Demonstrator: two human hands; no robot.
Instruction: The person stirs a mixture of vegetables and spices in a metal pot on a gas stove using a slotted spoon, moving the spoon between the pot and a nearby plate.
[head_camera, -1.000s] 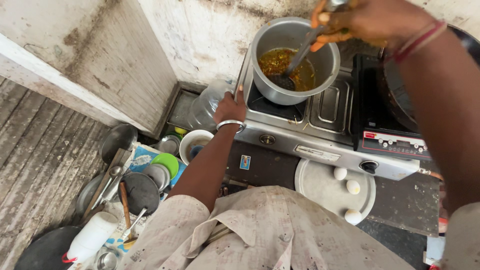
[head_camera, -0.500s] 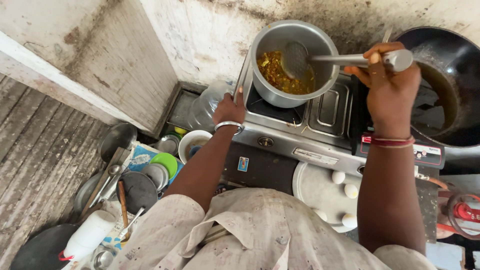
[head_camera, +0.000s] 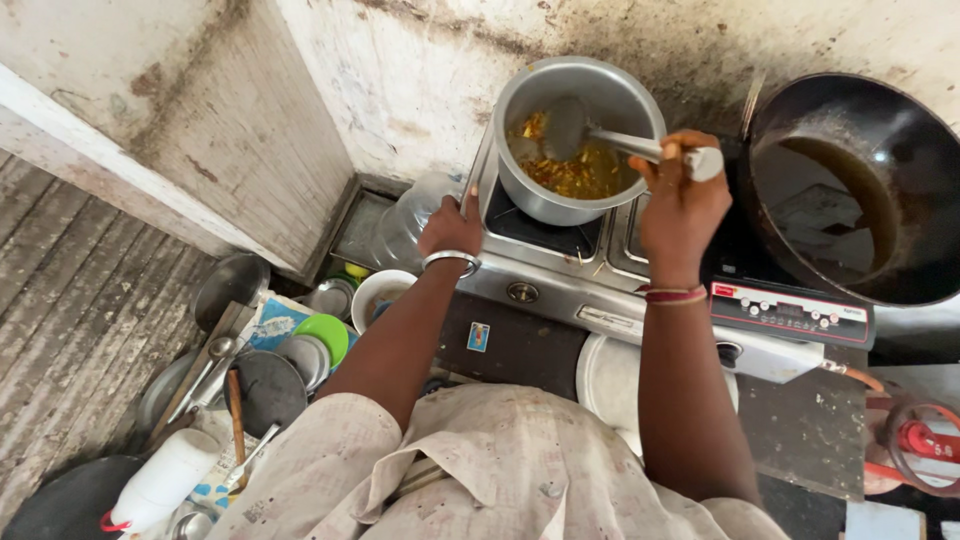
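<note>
A steel pot (head_camera: 580, 200) with yellow-brown food stands on the left burner of a steel stove (head_camera: 570, 280). My right hand (head_camera: 680, 200) grips the handle of a metal ladle (head_camera: 580, 130), whose bowl is inside the pot above the food. My left hand (head_camera: 452, 222) rests on the stove's left edge beside the pot, fingers spread, a metal bangle on the wrist.
A large black wok (head_camera: 860, 190) with dark oil sits at the right. Below the stove lie a white bowl (head_camera: 380, 295), a green lid (head_camera: 322, 335), steel plates, utensils and a white bottle (head_camera: 160, 480). A red gas regulator (head_camera: 915, 440) is at lower right. Walls stand close behind.
My right arm has swung from above the pot to the right side, and the ladle now reaches into the pot from the right. The left hand stays on the stove edge.
</note>
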